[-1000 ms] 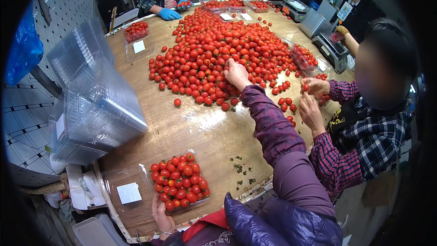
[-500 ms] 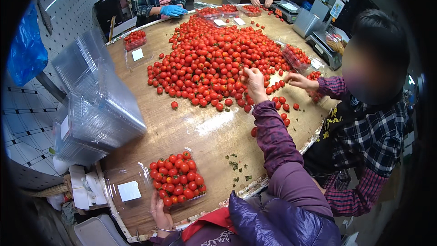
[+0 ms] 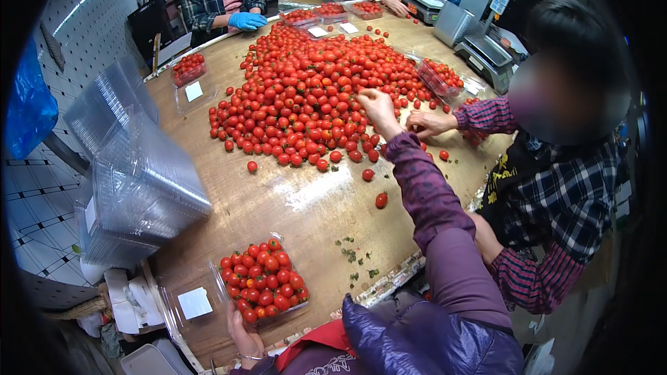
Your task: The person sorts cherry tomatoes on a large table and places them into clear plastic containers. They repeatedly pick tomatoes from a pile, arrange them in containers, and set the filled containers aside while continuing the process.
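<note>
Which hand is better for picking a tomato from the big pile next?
Probably the right hand: it is at the cherry tomato pile, while the left hand is down by the open plastic clamshell.

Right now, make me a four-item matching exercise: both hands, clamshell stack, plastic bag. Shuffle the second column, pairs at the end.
Column one
1. Left hand
2. Right hand
3. Clamshell stack
4. Plastic bag

Column two
A. Blue, far left
B. Over right part of tomato heap
C. Clear, nested
D. At near-left corner of tomato-filled clamshell

Pairs: 1-D, 2-B, 3-C, 4-A
</note>
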`<state>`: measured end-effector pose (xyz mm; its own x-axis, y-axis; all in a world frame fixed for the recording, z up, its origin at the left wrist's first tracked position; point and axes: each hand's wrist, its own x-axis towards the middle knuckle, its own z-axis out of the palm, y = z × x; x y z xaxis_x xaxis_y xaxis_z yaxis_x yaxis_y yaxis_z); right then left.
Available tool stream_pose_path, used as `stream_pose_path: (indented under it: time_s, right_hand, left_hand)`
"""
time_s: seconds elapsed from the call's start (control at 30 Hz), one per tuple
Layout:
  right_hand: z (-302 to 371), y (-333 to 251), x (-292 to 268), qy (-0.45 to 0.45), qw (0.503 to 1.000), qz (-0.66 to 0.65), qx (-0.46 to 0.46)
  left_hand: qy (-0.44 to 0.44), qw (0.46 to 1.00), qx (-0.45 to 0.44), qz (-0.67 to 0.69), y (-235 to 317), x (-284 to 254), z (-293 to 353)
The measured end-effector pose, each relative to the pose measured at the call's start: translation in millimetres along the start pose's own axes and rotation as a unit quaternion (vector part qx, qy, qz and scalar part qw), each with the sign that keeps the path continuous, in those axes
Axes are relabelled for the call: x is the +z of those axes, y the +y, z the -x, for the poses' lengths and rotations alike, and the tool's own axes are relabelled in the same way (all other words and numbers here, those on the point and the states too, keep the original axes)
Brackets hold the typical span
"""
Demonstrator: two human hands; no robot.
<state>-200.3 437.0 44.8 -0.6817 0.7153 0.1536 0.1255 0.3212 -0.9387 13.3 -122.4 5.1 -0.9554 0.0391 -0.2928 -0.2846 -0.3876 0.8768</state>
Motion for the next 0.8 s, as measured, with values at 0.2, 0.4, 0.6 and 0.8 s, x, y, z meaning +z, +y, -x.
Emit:
stream_pose_path:
  time_s: [0.2,0.4,0.6,0.8]
  right_hand:
    - [-74.7,-22.6,40.8,0.060,0.963,0.262,-0.023]
    - [-92.0,-22.1,49.3,0.021,0.947,0.321,-0.020]
    - [-30.6,3.1,34.2,0.044,0.969,0.236,-0.062]
    - [60.0,8.9,-17.6,0.035,0.977,0.203,-0.050]
  left_hand:
    - [0.030,0.998,0.032,-0.048,-5.3,-4.2,4.2]
    - [0.129,0.988,-0.075,-0.029,11.4,20.0,11.9]
    - [0.027,0.997,-0.067,0.016,13.4,17.3,1.7]
    - [-0.006,0.995,-0.084,0.054,7.4,4.4,-6.5]
